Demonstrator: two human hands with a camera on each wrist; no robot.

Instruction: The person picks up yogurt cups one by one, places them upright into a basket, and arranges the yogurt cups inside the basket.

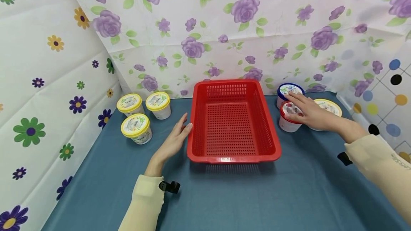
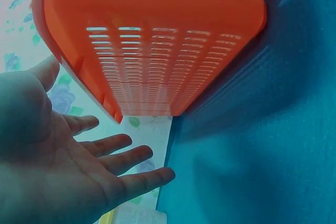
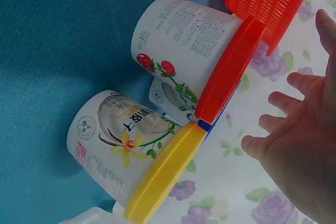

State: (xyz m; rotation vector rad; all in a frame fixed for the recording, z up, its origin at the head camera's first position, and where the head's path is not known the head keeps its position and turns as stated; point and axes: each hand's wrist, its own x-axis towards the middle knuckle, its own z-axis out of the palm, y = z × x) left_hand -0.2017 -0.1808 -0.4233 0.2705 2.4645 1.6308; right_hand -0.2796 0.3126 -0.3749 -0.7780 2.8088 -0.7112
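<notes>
My left hand (image 1: 173, 140) is beside the left rim of the red basket (image 1: 236, 159), fingers spread; in the left wrist view the thumb of the hand (image 2: 68, 166) is at the basket's rim (image 2: 79, 77). My right hand (image 1: 309, 111) hovers with extended fingers over the red-lidded tub (image 1: 290, 126), and in the right wrist view a gap shows between the hand (image 3: 304, 140) and the red lid (image 3: 231, 69). Behind stands a blue-lidded tub (image 1: 280, 101); a yellow-lidded tub (image 1: 330, 107) is partly hidden by the right hand.
Three yellow-lidded tubs (image 1: 129, 102) (image 1: 158, 108) (image 1: 138, 131) stand on the blue cloth (image 1: 218, 199) left of the basket. Flowered sheets (image 1: 179, 17) hang behind and at the left side, and a dotted sheet (image 1: 388, 106) at the right.
</notes>
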